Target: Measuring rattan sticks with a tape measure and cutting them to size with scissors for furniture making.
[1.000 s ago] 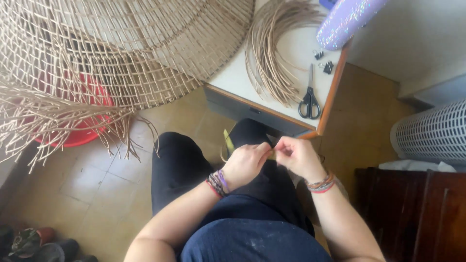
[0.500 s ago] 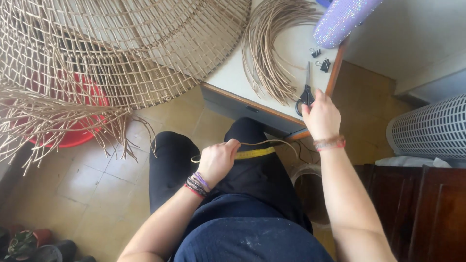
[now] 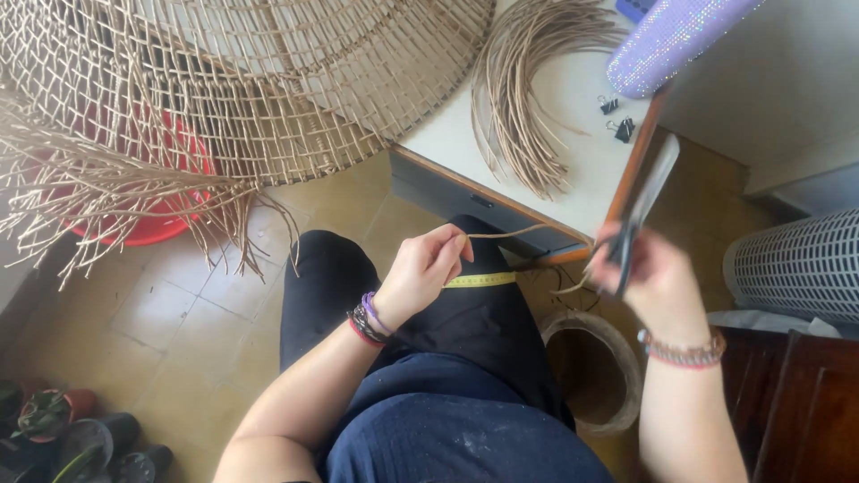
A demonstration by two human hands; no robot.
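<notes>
At the bottom of the frame the person's dark-clothed lap fills the middle, with bare tiled floor open to its left and a round woven basket (image 3: 595, 371) crowding the lower right. The left hand (image 3: 420, 273), wrist up and bent inward at centre frame, is closed in a pinch on a thin rattan strand (image 3: 506, 234) that runs right toward the table edge; a yellow tape measure (image 3: 480, 280) lies across the knee just beside it. The right hand (image 3: 649, 277), motion-blurred at right of centre, is wrapped around the handles of scissors (image 3: 644, 201), blades pointing up; whether they touch the strand is unclear. Beyond, the white table (image 3: 573, 192) holds a rattan bundle (image 3: 523, 89) and binder clips (image 3: 617, 116). A woven lampshade (image 3: 250, 80), cut off by the top edge, partly hides a red basin (image 3: 143, 228).
</notes>
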